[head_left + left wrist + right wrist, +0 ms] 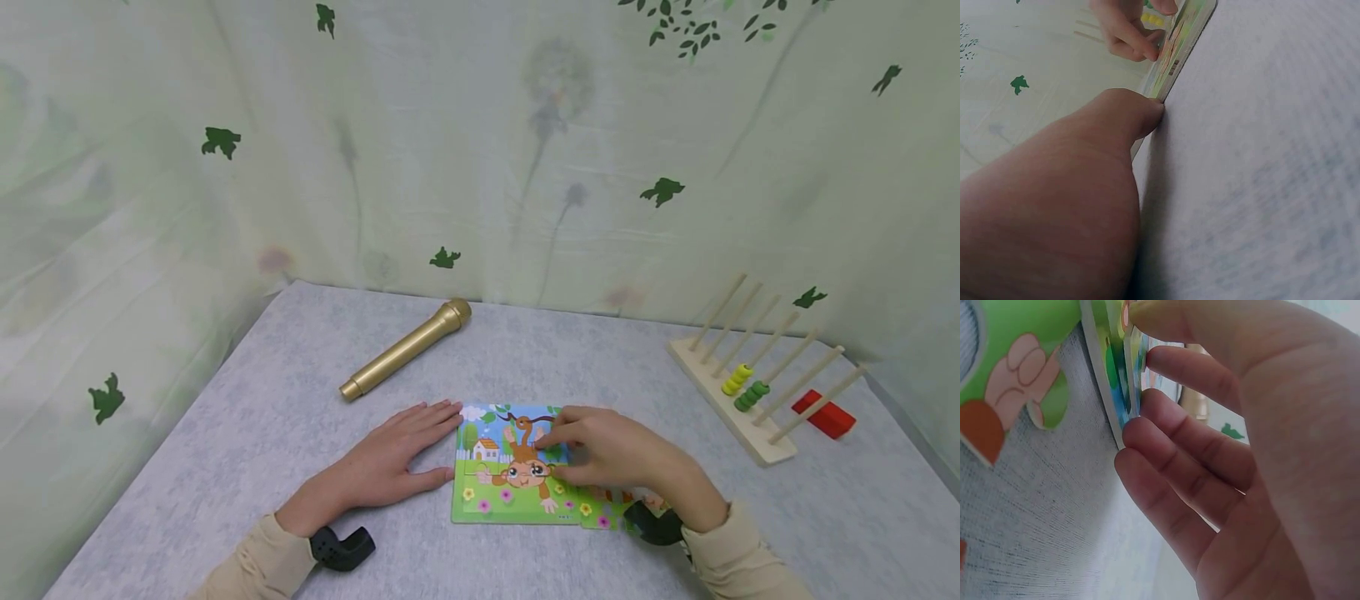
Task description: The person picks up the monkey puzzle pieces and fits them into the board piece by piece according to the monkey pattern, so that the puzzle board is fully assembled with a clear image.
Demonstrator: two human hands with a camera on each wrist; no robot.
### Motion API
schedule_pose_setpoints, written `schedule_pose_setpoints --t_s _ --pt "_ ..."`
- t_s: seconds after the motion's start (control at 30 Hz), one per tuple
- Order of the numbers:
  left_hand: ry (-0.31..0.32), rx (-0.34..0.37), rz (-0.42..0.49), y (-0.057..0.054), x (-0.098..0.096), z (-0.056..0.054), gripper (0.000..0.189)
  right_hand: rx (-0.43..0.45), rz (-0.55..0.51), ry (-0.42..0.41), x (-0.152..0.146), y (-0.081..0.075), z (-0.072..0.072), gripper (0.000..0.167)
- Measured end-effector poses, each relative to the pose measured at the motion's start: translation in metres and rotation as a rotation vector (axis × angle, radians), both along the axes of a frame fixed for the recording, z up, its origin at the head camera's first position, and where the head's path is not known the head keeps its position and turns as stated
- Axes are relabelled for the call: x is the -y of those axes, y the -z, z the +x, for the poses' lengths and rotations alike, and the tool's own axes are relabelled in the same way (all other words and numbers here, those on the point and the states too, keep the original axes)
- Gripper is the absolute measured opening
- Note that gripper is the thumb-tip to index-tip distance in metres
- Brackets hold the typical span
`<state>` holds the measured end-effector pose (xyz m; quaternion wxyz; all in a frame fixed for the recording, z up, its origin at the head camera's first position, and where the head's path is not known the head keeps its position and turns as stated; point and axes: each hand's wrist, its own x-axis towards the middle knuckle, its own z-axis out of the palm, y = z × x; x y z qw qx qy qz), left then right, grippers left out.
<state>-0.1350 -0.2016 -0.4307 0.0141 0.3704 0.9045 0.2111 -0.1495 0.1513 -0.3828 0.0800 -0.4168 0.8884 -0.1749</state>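
Note:
A jigsaw puzzle of a hanging monkey (517, 475) lies in its shallow board (457, 504) on the table. My left hand (401, 454) rests flat on the table to the left, fingers extended, with fingertips and thumb at the board's left edge. Over the puzzle's right side is my right hand (615, 450). In the right wrist view its thumb and index finger pinch a puzzle piece (1135, 375), which sits slightly raised and tilted over the board. The other fingers reach along the board's edge. Loose green puzzle pieces (1050, 400) lie right of the board, partly hidden by my right wrist.
A gold microphone (405, 350) lies behind my left hand. At the right stands a wooden peg rack (720, 400) with yellow beads (737, 380) and green beads (752, 397). A red block (825, 414) is beside it. A printed curtain (480, 167) hangs behind the table.

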Motion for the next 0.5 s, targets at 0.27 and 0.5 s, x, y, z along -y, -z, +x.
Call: schedule_pose_setpoints --t_s 0.27,0.5 --pt "0.006 0.008 0.0 -0.0003 -0.0014 0.0 0.073 -0.002 -0.002 0.007 -0.0005 0.0044 0.0026 0.03" --pt "0.003 0.002 -0.004 -0.0009 -0.0005 -0.0001 0.073 0.024 0.006 0.009 0.0007 0.0031 0.0034 0.035"
